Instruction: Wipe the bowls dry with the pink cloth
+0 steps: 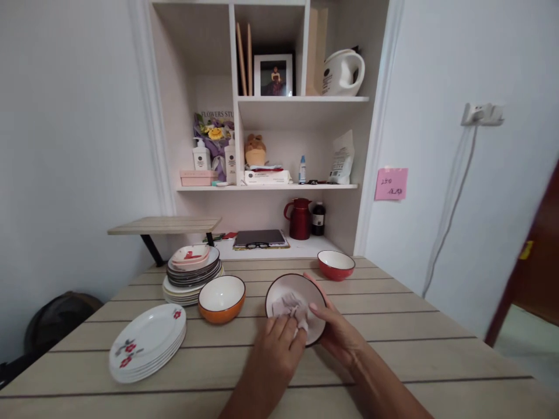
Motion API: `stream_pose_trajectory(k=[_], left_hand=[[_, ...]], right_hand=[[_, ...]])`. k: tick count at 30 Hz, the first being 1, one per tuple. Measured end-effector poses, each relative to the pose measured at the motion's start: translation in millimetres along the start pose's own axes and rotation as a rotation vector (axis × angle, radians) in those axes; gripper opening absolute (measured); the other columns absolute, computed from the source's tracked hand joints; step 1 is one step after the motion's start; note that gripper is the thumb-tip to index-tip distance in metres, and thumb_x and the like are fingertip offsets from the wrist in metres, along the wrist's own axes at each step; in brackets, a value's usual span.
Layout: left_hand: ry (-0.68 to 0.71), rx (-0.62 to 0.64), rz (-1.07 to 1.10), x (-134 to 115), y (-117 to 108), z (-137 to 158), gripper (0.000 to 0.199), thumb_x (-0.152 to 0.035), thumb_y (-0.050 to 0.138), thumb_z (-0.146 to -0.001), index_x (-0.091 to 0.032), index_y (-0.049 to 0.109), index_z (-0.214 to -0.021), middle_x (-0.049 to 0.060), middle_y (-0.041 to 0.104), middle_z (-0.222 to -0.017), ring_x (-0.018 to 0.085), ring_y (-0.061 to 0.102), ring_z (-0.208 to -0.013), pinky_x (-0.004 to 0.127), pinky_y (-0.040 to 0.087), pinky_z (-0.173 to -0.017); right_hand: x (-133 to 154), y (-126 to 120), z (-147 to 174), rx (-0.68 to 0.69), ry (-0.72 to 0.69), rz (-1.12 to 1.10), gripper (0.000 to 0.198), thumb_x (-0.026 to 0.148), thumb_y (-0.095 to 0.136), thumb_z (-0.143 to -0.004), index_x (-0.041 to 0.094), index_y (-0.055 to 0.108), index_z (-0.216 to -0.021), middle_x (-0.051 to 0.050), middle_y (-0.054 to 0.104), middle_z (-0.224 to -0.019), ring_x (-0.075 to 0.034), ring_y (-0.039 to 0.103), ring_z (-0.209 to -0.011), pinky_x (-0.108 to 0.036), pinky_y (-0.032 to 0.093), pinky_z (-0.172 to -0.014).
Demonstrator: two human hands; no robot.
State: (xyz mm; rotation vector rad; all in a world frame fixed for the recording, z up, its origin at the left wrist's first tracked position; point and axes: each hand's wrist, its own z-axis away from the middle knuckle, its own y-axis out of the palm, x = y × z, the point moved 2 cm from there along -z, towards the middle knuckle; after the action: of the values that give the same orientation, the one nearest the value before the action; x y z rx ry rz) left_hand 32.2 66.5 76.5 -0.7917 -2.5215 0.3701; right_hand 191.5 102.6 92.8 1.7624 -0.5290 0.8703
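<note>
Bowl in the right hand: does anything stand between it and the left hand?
Yes: the cloth, bunched inside the bowl under the left hand. Nothing visible stands between the bowl and the right hand.

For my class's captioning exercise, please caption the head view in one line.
Left hand holds a pale cloth inside a dark-rimmed bowl gripped by the right hand.

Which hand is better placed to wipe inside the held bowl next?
Probably the left hand: it has the pale cloth inside the bowl, while the right hand holds the bowl's side.
</note>
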Motion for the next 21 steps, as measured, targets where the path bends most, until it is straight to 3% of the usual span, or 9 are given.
stream_pose_trajectory(k=[4, 7, 10, 14, 18, 21], left_hand=[[-0.044, -0.009, 0.016, 0, 0, 0, 0.031, -0.015, 0.039, -0.108, -0.017, 0.070, -0.108, 0.008, 0.074, -0.104, 0.022, 0.068, -0.099, 0.038, 0.050, -0.091], [-0.119, -0.001, 0.043, 2, -1, 2, 0.031, -0.016, 0.039, -0.109, -0.018, 0.070, -0.112, 0.008, 0.074, -0.105, 0.022, 0.068, -0.098, 0.038, 0.051, -0.088], [-0.189, 0.033, 0.066, 5, 0, 5, 0.027, -0.017, 0.043, -0.108, -0.017, 0.067, -0.121, 0.009, 0.073, -0.107, 0.022, 0.068, -0.097, 0.037, 0.052, -0.085], [-0.141, 0.066, 0.098, 4, 8, 8, 0.029, -0.016, 0.040, -0.108, -0.015, 0.064, -0.125, 0.009, 0.073, -0.104, 0.023, 0.069, -0.092, 0.037, 0.053, -0.081], [-0.081, 0.140, 0.070, 1, 17, 6, 0.023, -0.016, 0.049, -0.105, -0.015, 0.064, -0.122, 0.008, 0.073, -0.100, 0.023, 0.069, -0.086, 0.037, 0.054, -0.073], [-0.065, 0.236, 0.040, 2, 14, 3, 0.020, -0.014, 0.055, -0.102, -0.020, 0.066, -0.117, 0.006, 0.073, -0.103, 0.022, 0.069, -0.087, 0.035, 0.052, -0.071]], right_hand=[[-6, 0, -2, 0.069, 0.000, -0.091, 0.088, 0.041, 0.086, -0.079, 0.040, 0.042, -0.155, -0.005, 0.071, -0.136, -0.030, 0.067, -0.118, -0.046, 0.046, -0.105], [-12, 7, -2, 0.071, -0.020, -0.127, 0.077, 0.051, 0.086, -0.076, 0.034, 0.056, -0.145, -0.006, 0.075, -0.125, -0.029, 0.066, -0.118, -0.042, 0.049, -0.101], [-22, 19, -2, 0.024, 0.000, -0.058, 0.073, 0.044, 0.091, -0.072, 0.033, 0.060, -0.138, -0.005, 0.077, -0.112, -0.026, 0.068, -0.104, -0.037, 0.052, -0.086], [-30, 28, -4, -0.144, 0.022, 0.035, 0.064, 0.039, 0.087, -0.073, 0.032, 0.061, -0.131, 0.000, 0.075, -0.091, -0.021, 0.066, -0.078, -0.029, 0.047, -0.066], [-23, 27, -5, -0.265, 0.004, 0.123, 0.056, 0.036, 0.079, -0.070, 0.029, 0.065, -0.124, 0.001, 0.073, -0.083, -0.021, 0.063, -0.074, -0.029, 0.045, -0.064], [-4, 24, -1, -0.253, -0.014, 0.199, 0.056, 0.031, 0.075, -0.068, 0.028, 0.067, -0.124, -0.001, 0.076, -0.092, -0.023, 0.064, -0.081, -0.031, 0.046, -0.069]])
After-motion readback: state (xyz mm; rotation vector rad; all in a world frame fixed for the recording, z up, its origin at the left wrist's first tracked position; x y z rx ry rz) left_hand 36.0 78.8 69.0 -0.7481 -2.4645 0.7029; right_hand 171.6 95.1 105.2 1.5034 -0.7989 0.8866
